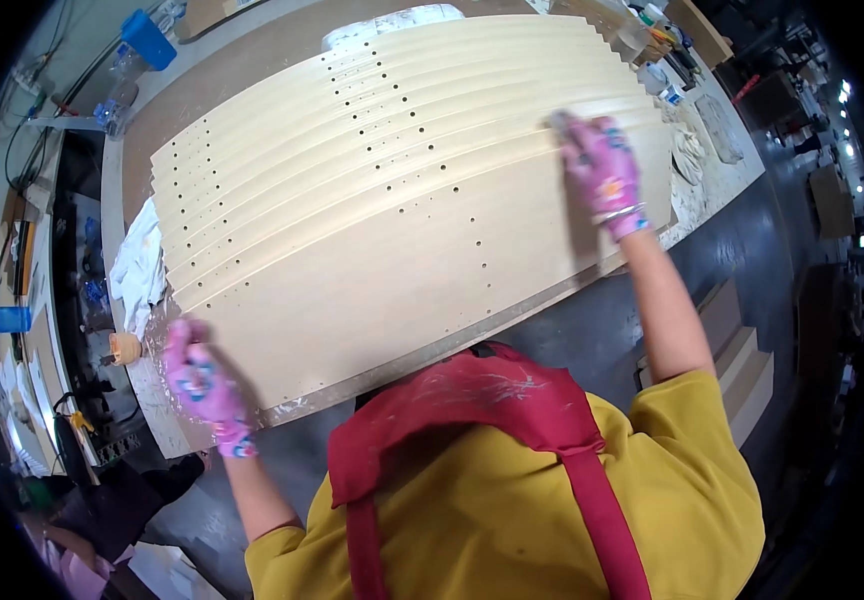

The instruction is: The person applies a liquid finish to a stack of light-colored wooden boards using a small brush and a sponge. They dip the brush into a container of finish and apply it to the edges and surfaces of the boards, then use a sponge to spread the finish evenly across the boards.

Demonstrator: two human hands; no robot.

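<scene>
Light wooden panels (352, 320) lie overlapped like steps across the table, with rows of small drilled holes at their left and middle. My right hand (607, 175), in a pink patterned glove, is over the right part of the panels, fingers closed. A small greyish thing (559, 120) shows at its fingertips, too blurred to name. My left hand (204, 385), gloved the same way, is by the near left corner of the front panel. Its fingers are smeared, so I cannot tell whether it grips the edge.
A white cloth (139, 265) and an orange-tan roll (126, 348) are along the worktable's (177, 425) left side. A blue container (148, 40) stands at the far left. Bottles (657, 80) and tools crowd the far right. Boards (742, 370) are stacked low at the right.
</scene>
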